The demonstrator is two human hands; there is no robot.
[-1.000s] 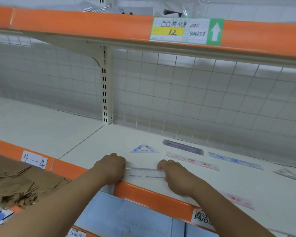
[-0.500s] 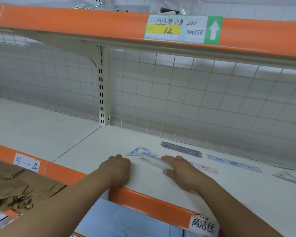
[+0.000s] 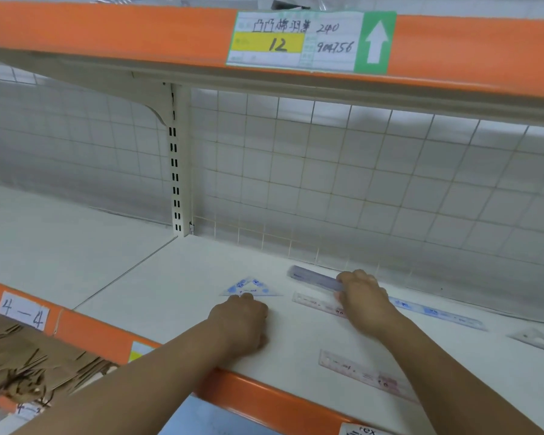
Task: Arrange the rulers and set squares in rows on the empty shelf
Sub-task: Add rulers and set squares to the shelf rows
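On the white shelf (image 3: 176, 296) lie a blue set square (image 3: 252, 287), a dark purple ruler (image 3: 311, 276) at the back, a pink ruler (image 3: 316, 304) before it, and a blue ruler (image 3: 437, 313) to the right. Another pink ruler (image 3: 358, 372) lies near the front edge. A clear set square (image 3: 537, 339) sits at the far right. My left hand (image 3: 242, 321) rests as a fist on the shelf just in front of the blue set square, holding nothing. My right hand (image 3: 365, 296) grips the purple ruler's right end with curled fingers and hides part of the pink ruler.
A wire grid (image 3: 358, 183) backs the shelf and a slotted upright (image 3: 176, 171) divides the bays. The orange-edged upper shelf (image 3: 107, 32) hangs close overhead. Brown paper items (image 3: 22, 365) lie on the lower left. An orange front lip (image 3: 264, 400) edges the shelf.
My right hand carried the clear ruler from the front edge back to the purple ruler. My left hand let go of it and moved up to the blue set square.
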